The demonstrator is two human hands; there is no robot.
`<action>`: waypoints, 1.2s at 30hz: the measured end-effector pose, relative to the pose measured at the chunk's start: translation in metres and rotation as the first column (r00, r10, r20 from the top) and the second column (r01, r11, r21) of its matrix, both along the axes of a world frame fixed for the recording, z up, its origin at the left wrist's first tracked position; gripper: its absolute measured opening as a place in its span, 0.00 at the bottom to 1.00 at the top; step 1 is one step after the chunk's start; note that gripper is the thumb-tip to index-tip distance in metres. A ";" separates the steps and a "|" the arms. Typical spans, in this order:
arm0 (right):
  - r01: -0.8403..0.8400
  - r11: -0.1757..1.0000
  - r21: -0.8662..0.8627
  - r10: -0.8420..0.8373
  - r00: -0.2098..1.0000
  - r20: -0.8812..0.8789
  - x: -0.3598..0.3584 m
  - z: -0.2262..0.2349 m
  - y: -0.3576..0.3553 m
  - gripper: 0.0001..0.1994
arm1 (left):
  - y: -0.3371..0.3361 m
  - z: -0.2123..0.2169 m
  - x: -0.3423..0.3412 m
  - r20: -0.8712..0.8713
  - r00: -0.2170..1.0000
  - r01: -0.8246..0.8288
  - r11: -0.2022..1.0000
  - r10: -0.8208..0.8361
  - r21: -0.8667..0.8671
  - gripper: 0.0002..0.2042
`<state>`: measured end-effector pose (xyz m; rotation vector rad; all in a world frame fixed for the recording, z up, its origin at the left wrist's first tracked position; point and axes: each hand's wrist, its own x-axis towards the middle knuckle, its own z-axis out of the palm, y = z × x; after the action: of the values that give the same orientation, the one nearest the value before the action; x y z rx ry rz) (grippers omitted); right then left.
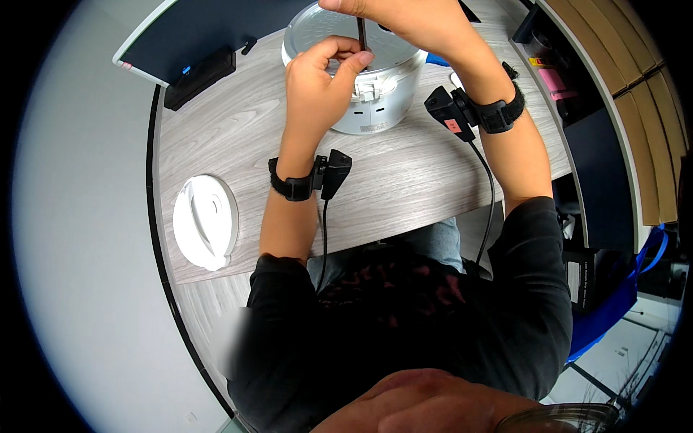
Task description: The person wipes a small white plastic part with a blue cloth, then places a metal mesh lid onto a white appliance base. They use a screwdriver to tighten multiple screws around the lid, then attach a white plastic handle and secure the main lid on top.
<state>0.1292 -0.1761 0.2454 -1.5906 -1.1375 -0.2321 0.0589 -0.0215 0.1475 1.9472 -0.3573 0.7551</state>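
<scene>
A round white appliance [401, 97], shaped like a rice cooker, stands at the far side of the table with a grey disc-shaped top [312, 30]. My right hand [415, 22] is above it, partly cut off by the upper edge, and grips an upright dark shaft that looks like a screwdriver [362, 32]; its handle is out of view. Down at the shaft's lower end, near the front rim, the thumb and forefinger of my left hand [317, 83] are pinched together. Whatever lies between those fingers is hidden. A white oval cover [206, 224] rests at the table's left.
The wood-grain table [404, 173] ends just before my lap. Behind its left part stand a dark panel [209, 36] and a black box [201, 79]. Shelving with cardboard boxes [650, 144] borders the right. Cables hang from both black wrist devices [498, 115].
</scene>
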 end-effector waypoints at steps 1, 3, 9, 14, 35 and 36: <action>-0.026 1.000 0.007 0.026 1.000 0.013 0.000 0.000 0.000 0.20 | 0.000 0.000 -0.001 -0.013 1.000 0.015 1.000 -0.015 -0.014 0.08; -0.205 0.972 0.117 0.220 0.966 -0.139 -0.002 -0.001 0.000 0.21 | 0.000 0.000 -0.002 -0.039 0.998 0.047 0.998 -0.049 -0.047 0.09; -0.331 0.913 0.237 0.382 0.898 -0.219 0.008 -0.009 0.002 0.17 | 0.002 0.001 -0.002 -0.015 0.998 0.063 0.997 -0.062 0.035 0.10; -0.170 0.979 0.116 0.187 0.971 -0.150 0.006 -0.009 -0.001 0.17 | -0.001 0.001 -0.003 0.043 0.998 0.033 0.998 -0.035 0.045 0.08; -0.149 0.981 0.127 0.172 0.965 -0.197 0.013 -0.014 -0.010 0.11 | 0.003 -0.002 -0.001 0.081 0.994 0.066 0.989 -0.078 0.136 0.14; -0.141 0.981 0.132 0.165 0.967 -0.192 0.012 -0.014 -0.008 0.11 | 0.003 -0.002 -0.001 0.086 0.992 0.076 0.989 -0.088 0.130 0.14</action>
<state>0.1409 -0.1845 0.2314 -1.3814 -1.0619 -0.0327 0.0582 -0.0187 0.1455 2.0072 -0.5494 0.7855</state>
